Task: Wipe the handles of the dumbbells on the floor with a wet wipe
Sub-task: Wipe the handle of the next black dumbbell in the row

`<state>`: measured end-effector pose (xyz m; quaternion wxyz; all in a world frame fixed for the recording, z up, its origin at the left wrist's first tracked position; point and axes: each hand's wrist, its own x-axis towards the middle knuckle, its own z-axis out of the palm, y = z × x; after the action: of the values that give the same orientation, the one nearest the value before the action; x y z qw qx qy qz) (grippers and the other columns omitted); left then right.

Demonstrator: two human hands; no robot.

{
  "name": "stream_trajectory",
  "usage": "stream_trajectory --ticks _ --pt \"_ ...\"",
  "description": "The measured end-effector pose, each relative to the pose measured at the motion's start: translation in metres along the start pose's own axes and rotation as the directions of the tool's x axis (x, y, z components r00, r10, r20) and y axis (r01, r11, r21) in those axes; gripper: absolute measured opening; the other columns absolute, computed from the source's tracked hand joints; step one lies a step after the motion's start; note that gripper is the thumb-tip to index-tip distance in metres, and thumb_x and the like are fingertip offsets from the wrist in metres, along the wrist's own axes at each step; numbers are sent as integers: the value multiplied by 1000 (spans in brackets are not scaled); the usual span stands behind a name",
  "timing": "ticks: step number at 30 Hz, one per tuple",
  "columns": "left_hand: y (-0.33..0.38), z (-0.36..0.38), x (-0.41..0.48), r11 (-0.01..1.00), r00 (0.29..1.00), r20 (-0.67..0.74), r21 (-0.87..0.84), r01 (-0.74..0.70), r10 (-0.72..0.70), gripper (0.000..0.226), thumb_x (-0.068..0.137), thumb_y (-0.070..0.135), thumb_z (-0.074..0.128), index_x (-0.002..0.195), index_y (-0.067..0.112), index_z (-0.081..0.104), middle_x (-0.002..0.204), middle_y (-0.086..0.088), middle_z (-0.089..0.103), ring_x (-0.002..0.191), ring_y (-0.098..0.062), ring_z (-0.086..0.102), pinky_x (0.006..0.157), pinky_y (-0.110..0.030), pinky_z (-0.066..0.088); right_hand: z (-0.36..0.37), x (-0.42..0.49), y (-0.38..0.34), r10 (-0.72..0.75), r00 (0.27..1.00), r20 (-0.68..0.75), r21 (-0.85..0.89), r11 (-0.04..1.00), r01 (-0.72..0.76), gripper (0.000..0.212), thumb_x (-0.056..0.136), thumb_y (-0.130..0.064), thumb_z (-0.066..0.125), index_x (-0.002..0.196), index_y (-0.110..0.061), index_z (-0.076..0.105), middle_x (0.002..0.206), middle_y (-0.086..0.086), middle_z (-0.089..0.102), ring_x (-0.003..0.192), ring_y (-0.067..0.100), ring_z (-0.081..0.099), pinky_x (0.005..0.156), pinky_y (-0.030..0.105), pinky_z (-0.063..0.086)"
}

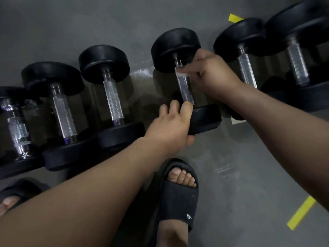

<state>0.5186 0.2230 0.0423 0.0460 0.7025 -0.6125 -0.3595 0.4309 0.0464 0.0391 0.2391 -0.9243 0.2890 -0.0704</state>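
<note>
Six dumbbells (105, 63) lie in a row on the grey floor (249, 166). The middle dumbbell (176, 49) is under way. The left hand (170, 127) grips its near head, and the fingers of the right hand (211, 72) pinch the wet wipe (181, 73) round the far end of the handle (185, 90). Whether the rest are done cannot be told. Those beside it crowd close, and a black slipper (178, 198) sits near.

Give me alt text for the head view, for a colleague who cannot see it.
The right hand pinches a white wet wipe round the far end of the knurled metal handle of a black round-ended dumbbell on the grey floor, while the left hand grips its near end. Similar dumbbells lie in a row on both sides.
</note>
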Motion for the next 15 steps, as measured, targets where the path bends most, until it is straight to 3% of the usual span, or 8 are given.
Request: stream_trajectory --ticks 3,6,8,12,15 --pt "0 -1 -1 1000 1000 -8 4 3 -3 71 85 41 69 135 20 23 124 -7 31 114 -33 37 88 -49 49 6 -2 -6 30 999 -38 48 998 -28 29 97 -33 55 112 -23 78 89 4 51 77 18 56 70 25 40" --pt "-5 0 -3 1000 1000 0 -4 11 -11 72 86 43 69 136 19 23 125 -7 31 115 -33 37 91 -51 49 0 -14 -4 35 998 45 148 988 -41 35 88 -36 56 112 -23 77 90 -1 57 81 11 59 77 20 45" --pt "-6 0 -4 1000 1000 4 -19 15 -15 73 86 44 69 137 20 23 126 -7 31 116 -32 37 93 -51 48 -3 -19 0 135 986 96 244 957 -154 27 86 -29 66 110 -25 78 88 -7 63 83 8 63 81 18 48" --pt "-4 0 -3 999 1000 -5 -33 13 -14 70 86 45 68 134 20 24 125 -7 31 115 -32 37 91 -50 48 3 -22 3 308 947 97 489 814 -314 7 86 -15 78 93 -15 77 80 -6 71 77 6 62 78 28 51" --pt "-2 -1 -2 999 1000 2 -33 11 -11 68 86 44 68 133 20 25 123 -6 31 114 -33 37 90 -51 48 5 -22 1 417 908 38 589 724 -358 30 81 -9 81 95 -24 58 87 -2 67 81 8 61 81 26 50"
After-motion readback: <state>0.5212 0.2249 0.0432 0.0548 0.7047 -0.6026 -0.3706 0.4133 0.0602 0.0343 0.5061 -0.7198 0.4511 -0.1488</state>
